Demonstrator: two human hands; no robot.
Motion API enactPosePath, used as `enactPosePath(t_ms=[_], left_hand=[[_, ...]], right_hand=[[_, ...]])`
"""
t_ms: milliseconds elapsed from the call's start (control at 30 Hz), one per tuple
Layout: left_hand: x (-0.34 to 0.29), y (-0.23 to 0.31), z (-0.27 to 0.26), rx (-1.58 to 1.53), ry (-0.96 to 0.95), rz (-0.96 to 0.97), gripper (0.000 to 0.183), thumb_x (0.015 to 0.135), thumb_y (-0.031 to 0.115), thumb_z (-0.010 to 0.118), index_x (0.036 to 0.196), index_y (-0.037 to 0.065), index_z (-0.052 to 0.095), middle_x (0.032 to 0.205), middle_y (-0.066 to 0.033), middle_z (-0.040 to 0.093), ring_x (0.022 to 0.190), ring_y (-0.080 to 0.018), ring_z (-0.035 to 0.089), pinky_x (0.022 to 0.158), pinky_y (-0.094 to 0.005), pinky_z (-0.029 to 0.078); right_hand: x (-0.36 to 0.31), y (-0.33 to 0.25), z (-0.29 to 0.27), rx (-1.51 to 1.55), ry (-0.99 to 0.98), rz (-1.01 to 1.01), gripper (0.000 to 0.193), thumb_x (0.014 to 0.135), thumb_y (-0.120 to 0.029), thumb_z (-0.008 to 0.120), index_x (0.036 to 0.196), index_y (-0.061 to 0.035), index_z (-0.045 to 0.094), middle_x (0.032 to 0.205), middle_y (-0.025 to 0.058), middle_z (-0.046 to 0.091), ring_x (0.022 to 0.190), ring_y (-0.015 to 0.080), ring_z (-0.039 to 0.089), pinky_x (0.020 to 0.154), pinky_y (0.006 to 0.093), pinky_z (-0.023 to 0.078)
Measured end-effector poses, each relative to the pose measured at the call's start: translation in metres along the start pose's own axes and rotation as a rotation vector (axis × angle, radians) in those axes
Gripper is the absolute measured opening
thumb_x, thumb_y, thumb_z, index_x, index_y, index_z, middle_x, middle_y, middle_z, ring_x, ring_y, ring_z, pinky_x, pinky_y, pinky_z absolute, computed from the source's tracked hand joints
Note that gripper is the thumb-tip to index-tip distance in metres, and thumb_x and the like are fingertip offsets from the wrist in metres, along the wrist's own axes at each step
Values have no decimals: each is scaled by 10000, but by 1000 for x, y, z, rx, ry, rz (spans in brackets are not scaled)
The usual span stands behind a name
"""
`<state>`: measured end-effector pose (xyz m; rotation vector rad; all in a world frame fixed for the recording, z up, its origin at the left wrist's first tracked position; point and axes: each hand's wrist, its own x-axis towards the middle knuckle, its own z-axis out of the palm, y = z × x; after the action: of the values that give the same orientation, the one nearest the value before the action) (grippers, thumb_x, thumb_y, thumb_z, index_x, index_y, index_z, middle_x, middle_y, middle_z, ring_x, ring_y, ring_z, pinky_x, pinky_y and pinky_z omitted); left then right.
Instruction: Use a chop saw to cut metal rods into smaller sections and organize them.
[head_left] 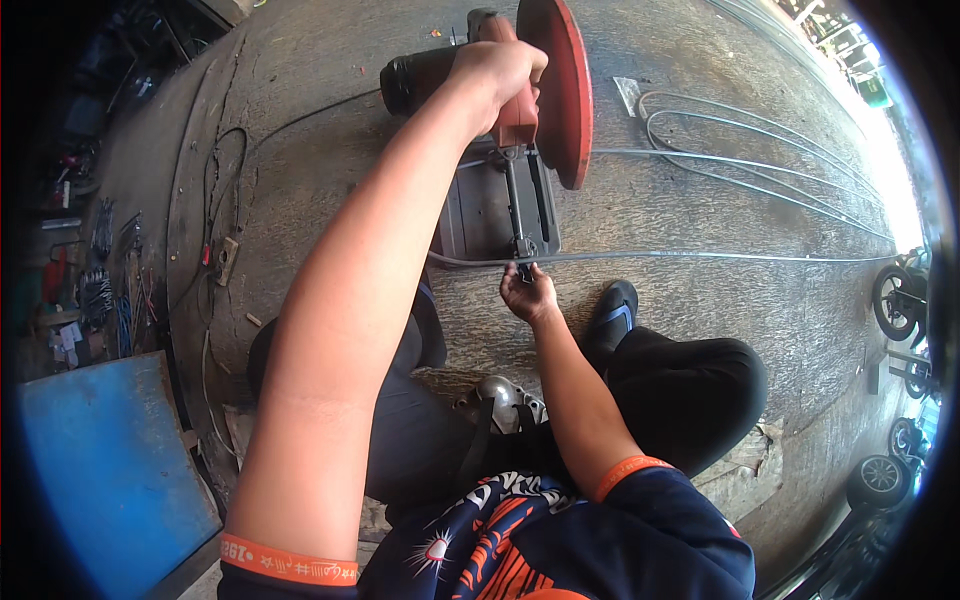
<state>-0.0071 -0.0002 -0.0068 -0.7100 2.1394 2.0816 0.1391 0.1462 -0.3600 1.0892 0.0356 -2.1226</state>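
Note:
A chop saw with a big red round guard [566,90] and a dark motor [418,80] stands on the floor in front of me. My left hand [500,78] is closed around its red handle [517,118]. Below, a threaded clamp screw [515,200] runs along the dark metal base [472,215]. My right hand [530,293] has its fingers bent round the dark end of the clamp screw, at the base's near edge. A long thin metal rod [690,256] lies across that edge, just beyond my right fingertips, stretching off to the right.
Looped metal rods [760,150] spread over the floor at right. A black cable [310,112] trails left from the saw. A blue panel [105,470] stands lower left. Motorbikes [897,300] are parked at the right rim. A rounded shiny metal part [497,392] lies between my legs.

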Motion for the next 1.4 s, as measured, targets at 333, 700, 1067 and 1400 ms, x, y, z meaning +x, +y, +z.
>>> enactPosePath(t_ms=[333, 700, 1067, 1400], left_hand=[[0, 1, 2, 55, -3, 8, 85, 676, 79, 582, 683, 41, 507, 646, -64, 538, 571, -152, 561, 588, -310, 519], [7, -5, 3, -19, 37, 39, 77, 602, -10, 534, 679, -6, 535, 659, -111, 555, 544, -178, 575, 504, -335, 510], [-5, 4, 10, -13, 103, -75, 95, 723, 89, 572, 670, 16, 540, 602, -94, 538, 485, -206, 540, 460, -353, 461], [-4, 5, 10, -33, 85, -57, 93, 703, 87, 569, 678, 0, 550, 613, -97, 546, 499, -210, 553, 455, -357, 457]], right_hand=[[15, 21, 10, 2, 191, -251, 322, 1018, -388, 295, 892, -122, 424, 691, 6, 423, 549, 136, 385, 542, 290, 399], [43, -22, 4, 6, 267, 84, 291, 967, -337, 341, 859, -148, 534, 661, -2, 524, 535, 104, 489, 436, 215, 390], [40, 7, 8, -167, 469, -303, 333, 976, -382, 370, 797, -143, 517, 599, -17, 485, 465, 112, 466, 369, 275, 291], [55, 38, 7, -821, 866, -861, 623, 991, -392, 334, 824, 146, 600, 757, 287, 630, 784, 444, 619, 747, 519, 444]])
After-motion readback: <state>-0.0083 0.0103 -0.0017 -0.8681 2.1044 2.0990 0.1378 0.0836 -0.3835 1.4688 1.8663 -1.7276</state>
